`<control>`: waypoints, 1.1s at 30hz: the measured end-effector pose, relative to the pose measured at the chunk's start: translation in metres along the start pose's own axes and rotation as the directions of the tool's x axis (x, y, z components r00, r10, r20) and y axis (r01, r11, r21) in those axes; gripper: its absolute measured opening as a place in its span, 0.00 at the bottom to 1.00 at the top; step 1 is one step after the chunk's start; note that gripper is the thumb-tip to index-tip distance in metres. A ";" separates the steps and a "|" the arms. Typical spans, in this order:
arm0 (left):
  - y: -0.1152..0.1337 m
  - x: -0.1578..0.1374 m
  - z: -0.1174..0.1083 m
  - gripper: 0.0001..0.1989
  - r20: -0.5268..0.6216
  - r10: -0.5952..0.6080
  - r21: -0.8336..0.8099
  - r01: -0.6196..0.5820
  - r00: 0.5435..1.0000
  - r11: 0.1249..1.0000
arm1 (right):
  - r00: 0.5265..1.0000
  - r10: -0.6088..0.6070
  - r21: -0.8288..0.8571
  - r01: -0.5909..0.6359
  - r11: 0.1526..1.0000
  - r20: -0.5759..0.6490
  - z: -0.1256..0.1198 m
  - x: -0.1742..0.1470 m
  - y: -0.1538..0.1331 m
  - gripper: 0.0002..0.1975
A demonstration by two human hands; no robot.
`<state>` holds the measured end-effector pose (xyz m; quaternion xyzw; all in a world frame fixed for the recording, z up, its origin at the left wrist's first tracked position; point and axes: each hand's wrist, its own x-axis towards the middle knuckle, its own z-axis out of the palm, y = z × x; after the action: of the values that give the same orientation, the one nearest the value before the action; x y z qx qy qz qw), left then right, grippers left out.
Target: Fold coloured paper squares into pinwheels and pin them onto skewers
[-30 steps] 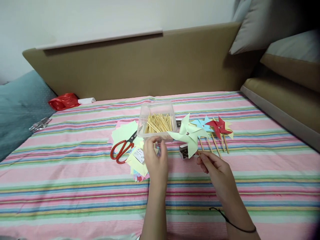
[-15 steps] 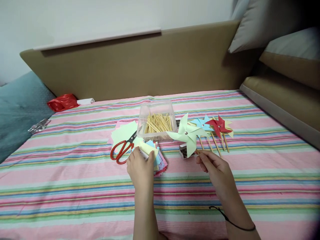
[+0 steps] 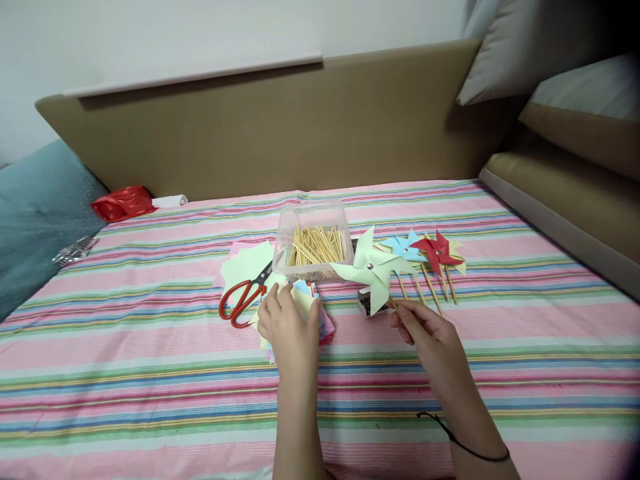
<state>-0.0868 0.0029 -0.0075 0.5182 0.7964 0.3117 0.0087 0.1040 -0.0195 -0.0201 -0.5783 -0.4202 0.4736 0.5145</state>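
Pinching the green pinwheel (image 3: 371,268) by its stick (image 3: 393,303) in the right hand (image 3: 423,327), left of the red pinwheel (image 3: 439,253). Partly covering the papers (image 3: 304,303) beside the scissors (image 3: 262,276) with a loosely splayed left hand (image 3: 291,328); cannot tell whether in contact.

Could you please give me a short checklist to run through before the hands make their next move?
1. Light green pinwheel held by its stick in the right hand: ok.
2. Left hand touching the paper pile: cannot tell; its fingers are spread over it.
3. Scissors out of both hands: ok, lying partly over paper.
4. Wooden sticks inside the clear box: ok.
5. Red pinwheel clear of both hands: ok.
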 end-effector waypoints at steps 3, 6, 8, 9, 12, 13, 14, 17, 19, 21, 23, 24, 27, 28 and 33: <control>0.014 -0.001 -0.005 0.13 -0.048 0.149 -0.334 -0.157 0.988 0.930 | 1.000 -0.005 0.029 0.005 1.000 -0.002 0.002 -0.001 -0.001 0.13; 0.032 -0.008 -0.003 0.09 0.202 0.221 -0.690 -0.022 0.954 0.724 | 1.000 -0.007 0.098 0.009 0.995 -0.018 0.005 -0.001 -0.001 0.12; 0.044 -0.015 0.005 0.09 0.361 0.283 -0.798 0.138 0.888 0.586 | 1.000 -0.011 0.164 0.014 0.986 -0.019 0.008 0.000 0.000 0.12; 0.049 -0.019 0.010 0.09 0.407 0.305 -0.823 0.201 0.861 0.531 | 1.000 -0.015 0.199 0.017 0.980 -0.012 0.009 0.000 0.000 0.11; 0.060 -0.027 0.024 0.10 0.500 0.351 -0.835 0.333 0.792 0.437 | 0.999 -0.021 0.278 0.014 0.961 0.025 0.013 0.001 0.000 0.11; 0.062 -0.028 0.026 0.11 0.526 0.350 -0.827 0.370 0.775 0.423 | 0.999 -0.025 0.286 0.013 0.958 0.035 0.015 0.001 0.000 0.11; 0.063 -0.028 0.028 0.11 0.547 0.349 -0.817 0.396 0.761 0.419 | 0.998 -0.029 0.285 0.014 0.958 0.047 0.015 0.001 0.000 0.11; 0.061 -0.027 0.026 0.12 0.590 0.332 -0.794 0.454 0.735 0.404 | 0.993 -0.049 0.247 0.022 0.969 0.105 0.018 0.002 -0.001 0.11; 0.059 -0.025 0.023 0.13 0.602 0.307 -0.789 0.492 0.737 0.369 | 0.987 -0.058 0.225 0.023 0.974 0.151 0.019 0.002 -0.003 0.11; 0.058 -0.022 0.020 0.12 0.592 0.255 -0.796 0.507 0.764 0.330 | 0.980 -0.058 0.210 0.017 0.977 0.189 0.020 0.001 -0.005 0.11; 0.057 -0.019 0.018 0.11 0.564 0.195 -0.813 0.497 0.802 0.304 | 0.975 -0.034 0.184 -0.007 0.983 0.219 0.020 0.000 -0.007 0.12; 0.057 -0.017 0.017 0.11 0.544 0.159 -0.823 0.489 0.824 0.289 | 0.972 -0.014 0.164 -0.025 0.986 0.234 0.021 -0.001 -0.008 0.12; 0.055 -0.010 0.015 0.13 0.489 0.052 -0.854 0.466 0.871 0.233 | 0.964 0.033 0.086 -0.058 0.995 0.266 0.020 -0.003 -0.008 0.11; 0.054 -0.007 0.015 0.13 0.464 0.020 -0.866 0.449 0.885 0.220 | 0.962 0.033 0.063 -0.052 0.997 0.270 0.020 -0.004 -0.008 0.11; 0.046 0.000 0.013 0.12 0.370 -0.059 -0.895 0.373 0.927 0.246 | 0.974 -0.014 -0.026 0.020 0.999 0.225 0.021 -0.003 -0.004 0.10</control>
<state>-0.0451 0.0213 0.0052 0.3287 0.5041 0.6497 0.4645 0.0827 -0.0180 -0.0157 -0.5246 -0.4874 0.5256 0.4594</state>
